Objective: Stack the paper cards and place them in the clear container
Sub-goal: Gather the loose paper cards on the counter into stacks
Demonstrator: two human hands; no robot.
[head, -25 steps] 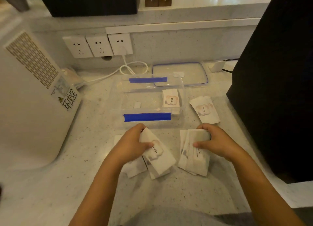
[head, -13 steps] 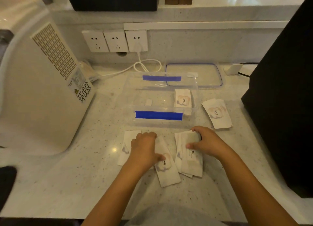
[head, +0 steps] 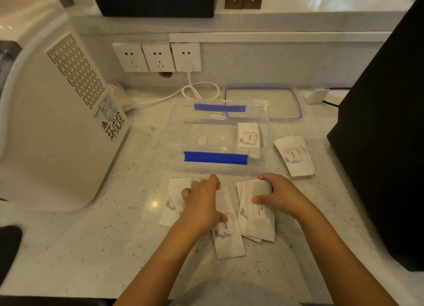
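Note:
A clear container (head: 220,142) with blue clips sits in the middle of the counter, and one white "love" card (head: 248,135) lies inside at its right end. In front of it, my left hand (head: 203,206) presses flat on a few white cards (head: 227,239) spread on the counter; one more card (head: 175,197) pokes out to its left. My right hand (head: 278,194) grips the top edge of a loose stack of cards (head: 257,216). A separate small pile of cards (head: 294,156) rests to the right of the container.
The container's clear lid (head: 263,103) with a blue rim lies behind it. A large white appliance (head: 52,113) stands at the left, a black box (head: 385,133) at the right. A white cable (head: 197,92) runs from the wall sockets (head: 158,56).
My left hand has lowered its lifted cards flat onto the counter and now presses on them. My right hand stays on its stack. The view has shifted.

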